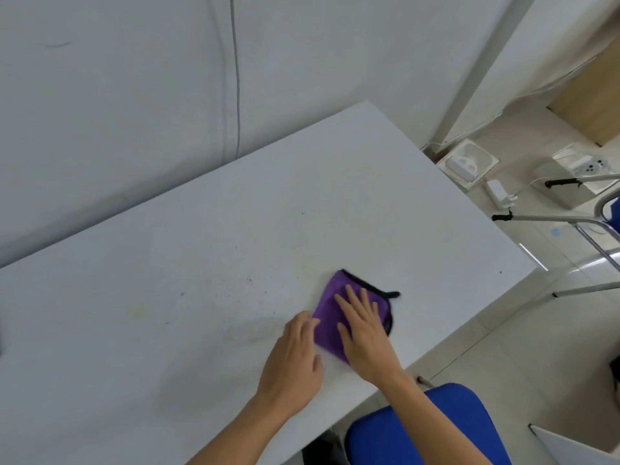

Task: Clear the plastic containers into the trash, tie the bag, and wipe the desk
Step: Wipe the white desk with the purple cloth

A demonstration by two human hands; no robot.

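A person leans over a white desk with both hands on a folded purple cloth, which lies flat on the desktop near the front edge, toward its right end. The right hand rests palm-down on top of the cloth, fingers straight and slightly spread, pressing rather than gripping. The left hand lies on the desk just beside it, fingers relaxed and barely bent, their tips touching the cloth's left edge; the thumb lies apart and nothing is held. The cloth has a black trim, and a small black loop sticks out from its far right corner onto the bare surface. Dark specks and faint yellowish stains mark the desktop to the left of the hands and beyond them. The desk stands against a pale wall, down which a thin cable runs. A blue chair seat shows below the desk's front edge, under the right forearm. To the right, on the tiled floor, the metal frame of a second chair stands near a white power adapter and a square floor socket box.
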